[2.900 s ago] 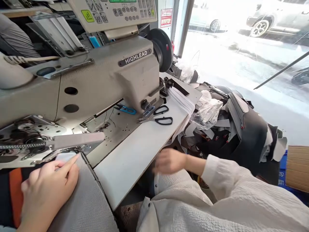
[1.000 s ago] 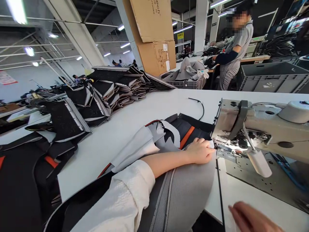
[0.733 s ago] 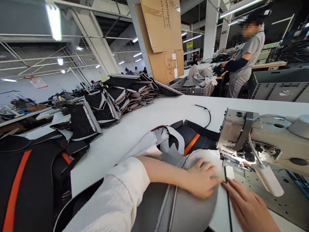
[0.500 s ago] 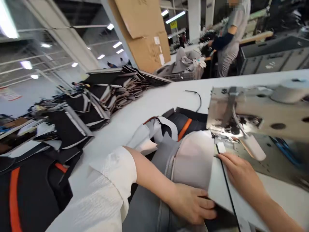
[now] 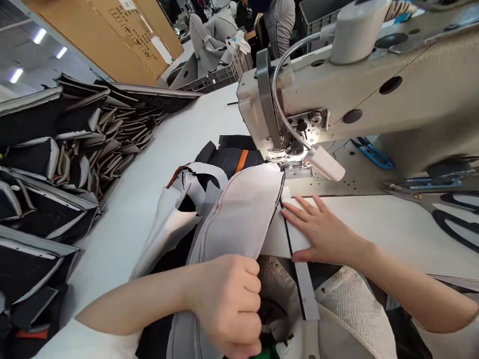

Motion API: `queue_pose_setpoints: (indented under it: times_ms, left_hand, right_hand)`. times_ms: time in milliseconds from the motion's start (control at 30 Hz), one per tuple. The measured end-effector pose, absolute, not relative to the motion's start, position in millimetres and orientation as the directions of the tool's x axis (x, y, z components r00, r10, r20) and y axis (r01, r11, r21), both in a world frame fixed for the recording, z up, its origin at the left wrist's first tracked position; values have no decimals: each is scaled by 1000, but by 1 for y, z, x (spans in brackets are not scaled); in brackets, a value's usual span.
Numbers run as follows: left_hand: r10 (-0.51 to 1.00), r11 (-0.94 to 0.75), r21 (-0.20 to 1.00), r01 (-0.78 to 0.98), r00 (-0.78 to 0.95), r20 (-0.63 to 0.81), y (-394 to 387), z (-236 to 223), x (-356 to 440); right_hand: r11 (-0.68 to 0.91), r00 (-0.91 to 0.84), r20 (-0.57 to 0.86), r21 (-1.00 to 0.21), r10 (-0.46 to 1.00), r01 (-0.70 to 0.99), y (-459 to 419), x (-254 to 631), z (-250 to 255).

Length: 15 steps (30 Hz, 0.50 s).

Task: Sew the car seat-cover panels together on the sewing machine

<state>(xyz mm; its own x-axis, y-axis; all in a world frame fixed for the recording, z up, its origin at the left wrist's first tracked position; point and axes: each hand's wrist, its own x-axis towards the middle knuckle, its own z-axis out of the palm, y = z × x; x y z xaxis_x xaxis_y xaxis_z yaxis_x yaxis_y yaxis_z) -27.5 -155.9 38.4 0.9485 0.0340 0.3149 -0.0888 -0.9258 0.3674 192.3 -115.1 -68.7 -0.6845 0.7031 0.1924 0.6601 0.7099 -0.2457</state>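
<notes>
A grey mesh fabric panel (image 5: 239, 214) with a black piped edge lies on the white table (image 5: 149, 189), its far end under the needle of a beige sewing machine (image 5: 359, 94). My left hand (image 5: 228, 304) is closed in a fist, gripping the near end of the grey panel by the table's front edge. My right hand (image 5: 322, 229) lies flat with fingers spread on a white strip (image 5: 295, 234) beside the black piping, just in front of the presser foot. Black, white and orange pieces (image 5: 224, 159) bunch up behind the panel.
Stacks of black and white cut pieces (image 5: 56, 164) fill the left side. Black-handled scissors (image 5: 452, 219) and blue snips (image 5: 370, 154) lie on the machine bed at right. A gooseneck lamp (image 5: 322, 162) hangs by the needle. Cardboard boxes (image 5: 112, 35) and a person (image 5: 277, 20) stand beyond.
The view has dropped toward the machine. My left hand slid back along the grey panel and closed on its near end. My right hand came up onto the table and lies flat on the white strip.
</notes>
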Motion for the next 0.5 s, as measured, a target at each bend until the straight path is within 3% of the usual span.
queue_pose_setpoints:
  times_ms: [100,200,333,400,500]
  left_hand:
    - [59,-918,382,-103,920,388,-154,38,-25]
    - [14,-918,373,-133,930,368,-158,28,-22]
    - [24,-927,374,-30,990,140,-140,52,-20]
    - [139,-933,330,146,989,-45,-115,71,-18]
    - [513,-830,102,548,823,-246,-69,73,-12]
  right_hand:
    - [635,-615,170,-295,770,714,-104,172,-66]
    - [595,-571,174,-312,802,741,-94,161,-66]
    - [603,-573,191,-317,797,732,-91,159,-68]
    - [580,-549,191,-312,814,752,-91,158,-69]
    - [565,-530,197,-303,825,767,-93,156,-71]
